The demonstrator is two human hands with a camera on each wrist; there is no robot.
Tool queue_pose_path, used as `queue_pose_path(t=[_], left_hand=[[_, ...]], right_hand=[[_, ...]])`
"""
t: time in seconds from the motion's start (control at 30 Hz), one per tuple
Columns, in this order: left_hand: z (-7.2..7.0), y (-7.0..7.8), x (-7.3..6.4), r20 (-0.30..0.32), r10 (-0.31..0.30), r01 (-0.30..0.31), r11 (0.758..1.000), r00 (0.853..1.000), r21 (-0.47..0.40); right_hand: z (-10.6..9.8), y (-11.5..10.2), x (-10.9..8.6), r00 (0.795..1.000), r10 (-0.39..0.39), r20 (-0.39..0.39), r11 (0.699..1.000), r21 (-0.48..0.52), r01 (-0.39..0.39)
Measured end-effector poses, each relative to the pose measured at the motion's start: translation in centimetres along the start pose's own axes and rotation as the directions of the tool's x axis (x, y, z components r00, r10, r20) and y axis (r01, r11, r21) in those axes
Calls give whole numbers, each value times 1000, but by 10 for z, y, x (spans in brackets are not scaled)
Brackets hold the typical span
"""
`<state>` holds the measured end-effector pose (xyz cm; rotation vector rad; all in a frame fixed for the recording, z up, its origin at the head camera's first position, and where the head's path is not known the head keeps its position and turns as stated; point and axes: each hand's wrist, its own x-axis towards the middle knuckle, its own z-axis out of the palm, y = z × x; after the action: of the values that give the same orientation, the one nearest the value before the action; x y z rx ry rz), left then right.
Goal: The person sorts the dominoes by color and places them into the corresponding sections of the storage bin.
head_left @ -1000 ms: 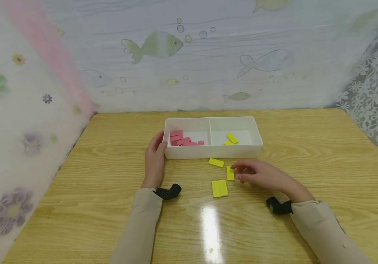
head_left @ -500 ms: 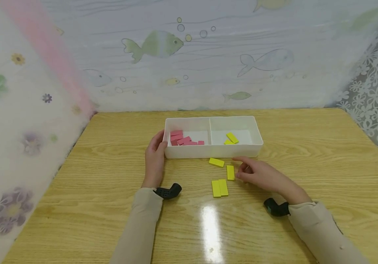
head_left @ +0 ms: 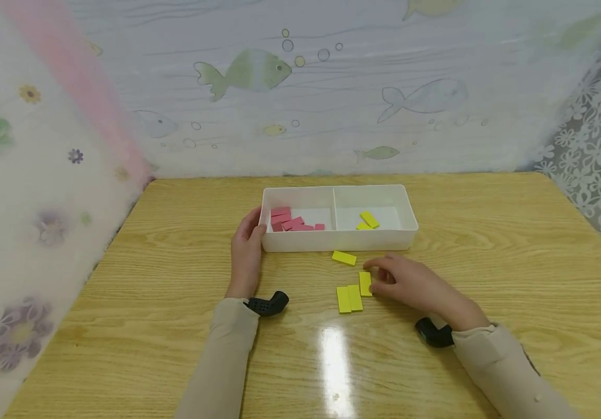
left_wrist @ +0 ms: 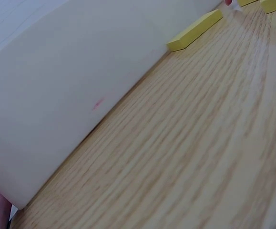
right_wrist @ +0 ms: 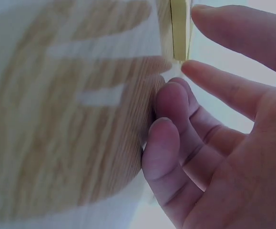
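In the head view my left hand (head_left: 246, 256) rests against the left end of a white two-part box (head_left: 300, 241), its fingers along the side wall and mostly hidden. My right hand (head_left: 410, 282) is at a flat yellow block (head_left: 366, 284) on the table. The thumb lies at the block's right edge and the index finger at its far end. In the right wrist view the other fingers (right_wrist: 161, 148) are bent beside the yellow block (right_wrist: 179, 28), touching the table. Two more yellow blocks (head_left: 349, 299) lie side by side, close to its left.
Another yellow block (head_left: 344, 258) lies slanted before the box. Several pink blocks (head_left: 292, 223) fill part of its left compartment; yellow blocks (head_left: 369, 219) lie in the right one, past a divider (head_left: 334, 209). The wooden table (head_left: 175, 262) meets a fish-patterned wall (head_left: 332, 116).
My right hand has drawn the yellow block a little toward me, nearer the side-by-side pair. Half a second ago its index finger was lifted off. Left hand and box have not moved.
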<state>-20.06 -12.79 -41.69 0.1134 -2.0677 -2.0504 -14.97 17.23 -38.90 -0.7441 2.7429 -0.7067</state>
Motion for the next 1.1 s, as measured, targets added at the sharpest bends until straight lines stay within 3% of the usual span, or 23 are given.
queue_pose_path(t=[0.17,0.43,0.83,1.1], left_hand=[[0,0,0,3,4,-4,1000,1000,8],[0,0,0,7,8,-8,1000,1000,-4],[0,0,-1,7,7,-7,1000,1000,10],[0,1,-1,11,3,-3,1000,1000,8]], right_hand=[[3,-4,0,1000,0,-14,999,-47,-1],[6,-8,0,1000,8,-10,999,-35,-8],[4,-7,4,999,39,25,987,153,-42],[5,-1,2,1000,-2,25,990,140,-2]])
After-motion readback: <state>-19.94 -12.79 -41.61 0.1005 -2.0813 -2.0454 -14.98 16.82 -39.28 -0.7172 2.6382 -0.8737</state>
